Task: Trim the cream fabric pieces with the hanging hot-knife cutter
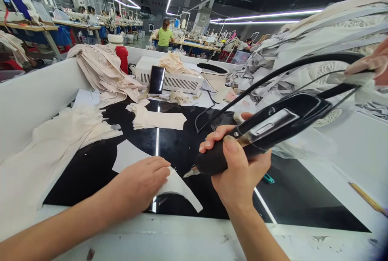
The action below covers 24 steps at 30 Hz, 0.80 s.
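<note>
In the head view, the left hand (145,182) rests on the white cloth (180,188), near on the black board (91,176), fingers close together. The right hand (239,168) grips a black tool (266,125). Its tip is apart from the cloth, so this piece seems unfinished. More cloth (57,139) lies left.

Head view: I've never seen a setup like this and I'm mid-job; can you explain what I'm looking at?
There is no robot arm here, just a person's two bare hands. The one picture comes from a camera on their head, looking forward and down. The right hand holds a black tool with a pointed metal tip. The left hand rests on a curved white piece, perhaps cloth, on a shiny black board. Behind lie pale cloth strips; farther back stands a phone.
</note>
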Motion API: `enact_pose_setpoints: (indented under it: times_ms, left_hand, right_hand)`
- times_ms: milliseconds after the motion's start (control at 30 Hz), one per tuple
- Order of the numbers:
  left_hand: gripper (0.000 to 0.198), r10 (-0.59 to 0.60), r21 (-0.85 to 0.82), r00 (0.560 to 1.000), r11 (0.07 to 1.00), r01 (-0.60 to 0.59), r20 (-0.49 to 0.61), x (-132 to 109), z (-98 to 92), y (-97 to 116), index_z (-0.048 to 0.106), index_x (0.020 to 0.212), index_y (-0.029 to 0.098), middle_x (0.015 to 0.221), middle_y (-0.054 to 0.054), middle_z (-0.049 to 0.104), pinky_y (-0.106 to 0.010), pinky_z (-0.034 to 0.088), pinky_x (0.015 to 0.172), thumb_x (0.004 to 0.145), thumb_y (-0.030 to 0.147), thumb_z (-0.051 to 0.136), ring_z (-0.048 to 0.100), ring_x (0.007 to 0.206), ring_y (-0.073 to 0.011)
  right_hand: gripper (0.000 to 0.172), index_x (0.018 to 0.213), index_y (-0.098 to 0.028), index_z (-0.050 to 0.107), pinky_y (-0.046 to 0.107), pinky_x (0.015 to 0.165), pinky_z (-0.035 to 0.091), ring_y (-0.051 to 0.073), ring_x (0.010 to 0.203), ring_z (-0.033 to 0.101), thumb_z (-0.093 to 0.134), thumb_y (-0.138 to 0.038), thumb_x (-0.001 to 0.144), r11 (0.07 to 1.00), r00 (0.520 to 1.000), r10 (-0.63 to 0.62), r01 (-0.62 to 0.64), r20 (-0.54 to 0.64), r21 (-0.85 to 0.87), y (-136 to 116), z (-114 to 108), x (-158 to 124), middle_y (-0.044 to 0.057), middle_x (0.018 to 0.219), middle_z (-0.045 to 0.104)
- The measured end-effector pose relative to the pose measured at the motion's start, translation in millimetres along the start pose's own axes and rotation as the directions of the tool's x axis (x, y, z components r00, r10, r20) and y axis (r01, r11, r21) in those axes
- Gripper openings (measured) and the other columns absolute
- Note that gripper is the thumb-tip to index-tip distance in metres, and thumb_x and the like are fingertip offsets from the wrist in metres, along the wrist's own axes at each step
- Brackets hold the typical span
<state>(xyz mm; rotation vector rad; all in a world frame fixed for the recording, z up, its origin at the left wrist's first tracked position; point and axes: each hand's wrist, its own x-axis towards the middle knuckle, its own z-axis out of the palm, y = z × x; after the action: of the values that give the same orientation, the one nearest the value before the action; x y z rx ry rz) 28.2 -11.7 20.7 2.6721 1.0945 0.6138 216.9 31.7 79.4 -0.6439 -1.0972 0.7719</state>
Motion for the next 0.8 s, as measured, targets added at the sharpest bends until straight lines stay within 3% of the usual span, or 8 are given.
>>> enact_pose_setpoints:
  times_ms: [133, 267, 433, 500, 600, 700, 800]
  left_hand:
    - [0.052, -0.056, 0.057, 0.986, 0.997, 0.048, 0.157, -3.2, -5.8, -14.0, 0.063, 0.122, 0.016, 0.131, -0.007, 0.066, -0.037, 0.056, 0.102, 0.084, -0.013, 0.043, 0.062, 0.12, -0.0226]
    - [0.032, -0.216, 0.217, 0.924, 0.964, 0.151, 0.316, 2.3, -17.6, 1.8, 0.064, 0.12, 0.018, 0.123, -0.009, 0.064, -0.037, 0.058, 0.085, 0.097, 0.001, 0.049, 0.064, 0.102, -0.0244]
    - [0.015, -0.323, 0.155, 0.832, 0.946, 0.283, 0.45, 13.9, -30.2, 33.5, 0.066, 0.112, 0.019, 0.104, -0.005, 0.062, -0.032, 0.053, 0.071, 0.106, 0.023, 0.053, 0.067, 0.084, -0.0202]
    - [0.017, -0.308, 0.143, 0.845, 0.951, 0.273, 0.437, 13.6, -30.4, 37.4, 0.067, 0.107, 0.019, 0.099, -0.004, 0.061, -0.032, 0.052, 0.069, 0.107, 0.024, 0.051, 0.065, 0.078, -0.0193]
    - [0.02, -0.259, 0.19, 0.905, 0.96, 0.204, 0.338, 9.6, -26.8, 33.5, 0.067, 0.097, 0.018, 0.09, -0.004, 0.06, -0.036, 0.052, 0.068, 0.106, 0.019, 0.049, 0.062, 0.074, -0.0212]
    - [0.021, -0.14, 0.206, 0.965, 0.974, 0.094, 0.223, 6.6, -20.7, 26.9, 0.066, 0.09, 0.018, 0.087, -0.004, 0.06, -0.037, 0.053, 0.067, 0.101, 0.01, 0.05, 0.061, 0.074, -0.0224]
    - [0.024, 0.015, 0.157, 0.991, 0.987, -0.036, 0.132, 7.6, -12.4, 25.9, 0.067, 0.097, 0.016, 0.094, -0.005, 0.064, -0.036, 0.056, 0.072, 0.096, 0.0, 0.05, 0.062, 0.081, -0.0218]
  right_hand:
    - [0.033, 0.107, -0.03, 0.062, 0.027, 0.048, 0.056, 0.012, 0.052, 0.062, 0.08, -0.026, 0.079, 0.999, 0.999, 0.034, -0.034, 0.029, -0.007, -13.1, -10.0, -5.7, -0.008, 0.074, 0.065]
    - [0.039, 0.113, -0.031, 0.062, 0.027, 0.047, 0.055, 0.013, 0.054, 0.062, 0.082, -0.026, 0.08, 0.999, 0.998, 0.038, -0.04, 0.054, 0.035, -20.3, -16.2, -13.3, -0.007, 0.074, 0.066]
    - [0.041, 0.116, -0.031, 0.063, 0.026, 0.048, 0.056, 0.012, 0.054, 0.062, 0.083, -0.028, 0.08, 0.998, 0.999, 0.038, -0.04, 0.025, 0.049, -24.7, -22.5, -21.3, -0.007, 0.075, 0.067]
    - [0.041, 0.117, -0.031, 0.062, 0.026, 0.048, 0.056, 0.012, 0.054, 0.062, 0.083, -0.029, 0.081, 0.999, 0.999, 0.024, -0.025, 0.027, 0.048, -25.5, -26.1, -23.4, -0.007, 0.076, 0.067]
    - [0.037, 0.114, -0.031, 0.061, 0.027, 0.051, 0.058, 0.012, 0.056, 0.063, 0.082, -0.028, 0.083, 0.999, 0.999, -0.007, 0.005, 0.034, 0.044, -24.3, -31.5, -24.4, -0.007, 0.078, 0.068]
    - [0.034, 0.11, -0.029, 0.061, 0.027, 0.053, 0.059, 0.011, 0.057, 0.063, 0.082, -0.029, 0.083, 0.999, 1.0, -0.02, 0.019, 0.019, 0.041, -20.1, -34.6, -23.2, -0.007, 0.079, 0.068]
    - [0.031, 0.106, -0.029, 0.061, 0.026, 0.053, 0.058, 0.011, 0.057, 0.063, 0.083, -0.03, 0.083, 0.999, 1.0, -0.022, 0.022, 0.002, 0.045, -14.8, -35.1, -22.0, -0.007, 0.08, 0.068]
